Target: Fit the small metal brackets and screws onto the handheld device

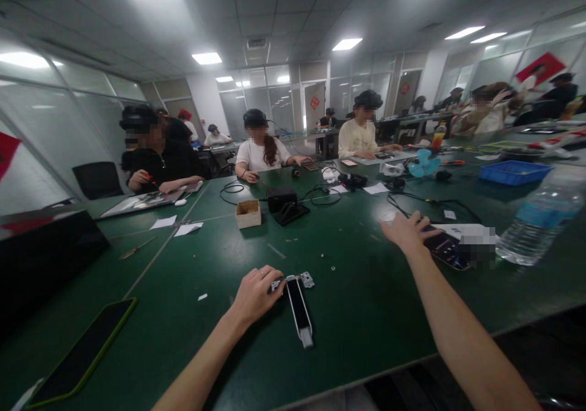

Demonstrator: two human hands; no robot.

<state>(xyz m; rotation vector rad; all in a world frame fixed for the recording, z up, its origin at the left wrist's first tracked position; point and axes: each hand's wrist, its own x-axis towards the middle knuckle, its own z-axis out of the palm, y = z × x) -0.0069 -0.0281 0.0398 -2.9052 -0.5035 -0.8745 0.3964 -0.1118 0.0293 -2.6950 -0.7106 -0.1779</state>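
Note:
On the green table (pixel 357 313) in front of me lies a narrow dark strip in a white frame (pixel 298 310). Its far end carries a small metal bracket (pixel 307 280), and a pale tab sticks out at its near end. My left hand (pixel 259 290) is closed at the far left corner of this strip, thumb and fingers pinching its edge. Farther right, my right hand (pixel 407 231) is stretched out with its fingers spread. Its fingertips reach over the edge of a dark-screened phone (pixel 446 251), which lies beside a white sheet or box, partly blurred out.
A water bottle (pixel 533 225) stands at the right, before a blue tray (pixel 515 171). Ahead are a small cardboard box (pixel 248 214), a black stand (pixel 286 206) and cables. A green-edged phone (pixel 85 353) and a screwdriver (pixel 137 248) lie left. Several people sit across the table.

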